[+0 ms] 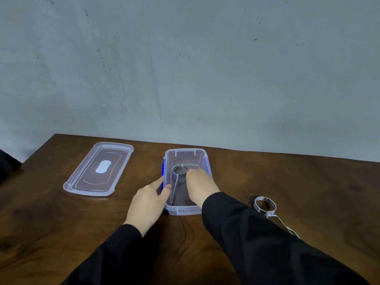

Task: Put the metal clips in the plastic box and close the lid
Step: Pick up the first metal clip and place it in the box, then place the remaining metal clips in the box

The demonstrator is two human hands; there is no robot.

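A clear plastic box [186,153] with blue side latches stands open at the middle of the wooden table. A metal clip [179,170] with a coiled ring and long legs lies inside it. My right hand [200,186] reaches down into the box, fingers on the clip beside its ring. My left hand [149,199] rests against the box's left wall, thumb on the rim. A second metal clip [265,205] lies on the table to the right of the box, partly hidden by my right sleeve. The clear lid [98,169] lies flat to the left.
The brown wooden table [308,182] ends at a grey wall behind the box. A dark object [8,164] shows at the far left edge, past the table's corner.
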